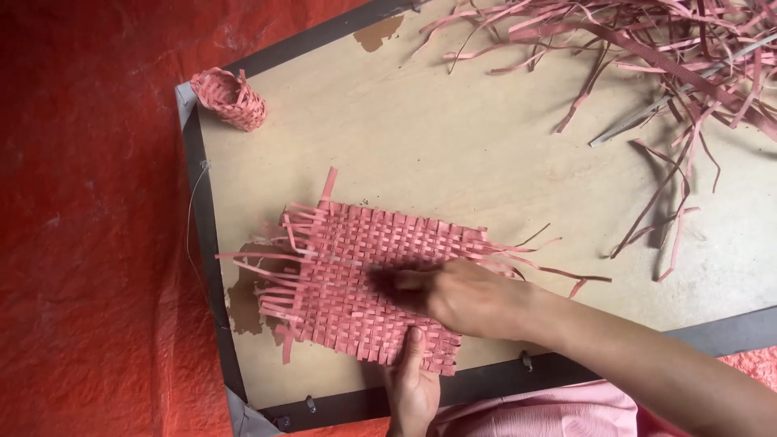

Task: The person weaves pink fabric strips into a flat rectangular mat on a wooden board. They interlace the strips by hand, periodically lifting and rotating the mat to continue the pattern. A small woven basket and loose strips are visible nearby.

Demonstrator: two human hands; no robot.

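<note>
1. The woven mat (364, 279) lies flat on the board (486, 162), near its near-left corner, its long axis running left to right.
2. The right hand (465, 298) reaches in from the right and rests on the mat's middle, fingers blurred; I cannot tell whether they pinch a strip.
3. The left hand (413, 384) presses the mat's near edge, thumb on top, grasping nothing.
4. A small woven basket (229, 99) lies at the far-left corner; its contents are not visible.
5. Loose strips (647, 57) lie far right.

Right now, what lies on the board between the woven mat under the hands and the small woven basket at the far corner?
In the head view, nothing: only bare board shows between the woven mat and the small basket.
</note>
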